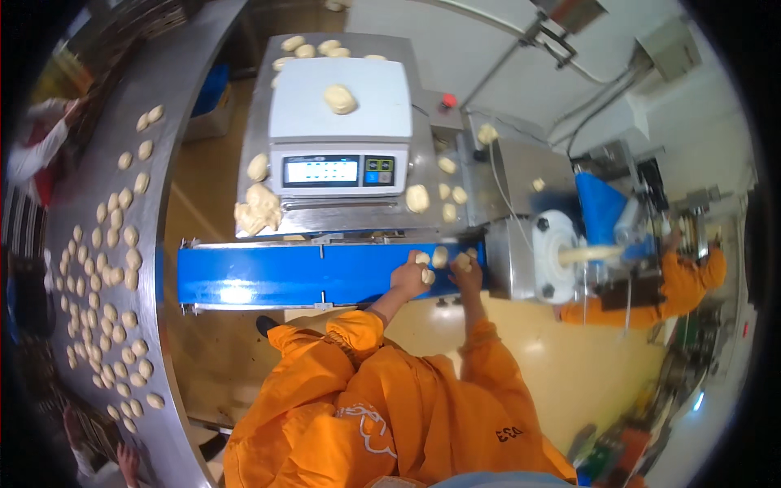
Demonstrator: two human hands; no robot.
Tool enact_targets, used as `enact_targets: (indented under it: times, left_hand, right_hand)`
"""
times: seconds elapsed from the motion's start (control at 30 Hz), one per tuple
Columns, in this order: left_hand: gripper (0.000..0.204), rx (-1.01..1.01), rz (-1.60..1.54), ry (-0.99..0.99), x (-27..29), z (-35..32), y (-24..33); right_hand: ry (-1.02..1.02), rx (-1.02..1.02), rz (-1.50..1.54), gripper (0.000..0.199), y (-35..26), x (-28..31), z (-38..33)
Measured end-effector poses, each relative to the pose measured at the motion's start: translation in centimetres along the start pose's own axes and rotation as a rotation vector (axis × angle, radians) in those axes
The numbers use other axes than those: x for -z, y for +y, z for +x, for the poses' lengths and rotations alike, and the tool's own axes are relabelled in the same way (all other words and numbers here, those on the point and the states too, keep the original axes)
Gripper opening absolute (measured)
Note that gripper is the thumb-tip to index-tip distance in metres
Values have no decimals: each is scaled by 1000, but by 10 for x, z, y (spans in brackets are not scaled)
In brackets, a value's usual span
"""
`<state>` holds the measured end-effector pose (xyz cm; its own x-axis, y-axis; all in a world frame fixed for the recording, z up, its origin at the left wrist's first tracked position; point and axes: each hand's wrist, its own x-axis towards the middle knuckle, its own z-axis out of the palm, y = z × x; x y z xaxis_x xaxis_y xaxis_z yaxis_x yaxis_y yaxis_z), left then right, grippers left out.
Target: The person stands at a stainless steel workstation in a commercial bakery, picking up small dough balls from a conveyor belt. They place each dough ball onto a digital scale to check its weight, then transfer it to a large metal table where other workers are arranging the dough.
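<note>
Both my hands work over the blue conveyor belt, near its right end. My left hand is curled around pieces of pale dough, which show at its fingertips. Close to it, my right hand has its fingers bent around another dough piece. Between the two hands a single dough piece lies on the belt. Beyond the belt, a white digital scale carries one dough ball on its pan.
Several dough pieces and a ragged dough lump lie around the scale on a steel table. A dough machine stands at the belt's right end. At left, a long steel table holds many dough balls. Other people work at both sides.
</note>
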<state>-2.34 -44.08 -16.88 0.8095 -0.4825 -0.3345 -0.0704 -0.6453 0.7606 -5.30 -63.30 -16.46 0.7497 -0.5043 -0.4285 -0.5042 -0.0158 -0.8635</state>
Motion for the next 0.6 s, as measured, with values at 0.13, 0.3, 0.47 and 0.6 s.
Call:
enact_targets:
  times: [0.13, 0.3, 0.47, 0.6]
  left_hand:
    - [50, -81, -427, -31, 6, 26, -64]
    - [47, 158, -1207, -264, 109, -62, -112]
    - [57, 23, -1493, 14, 143, -236, -167]
    - [63, 37, -1508, 557, 178, -441, -190]
  right_hand:
    - [93, 284, -460, 50, 11, -16, 36]
    - [176, 1033, -799, 56, 43, -71, 41]
    - [-126, 708, -515, 54, 43, -82, 41]
    - [-486, 5, -11, 59, 5, -96, 8]
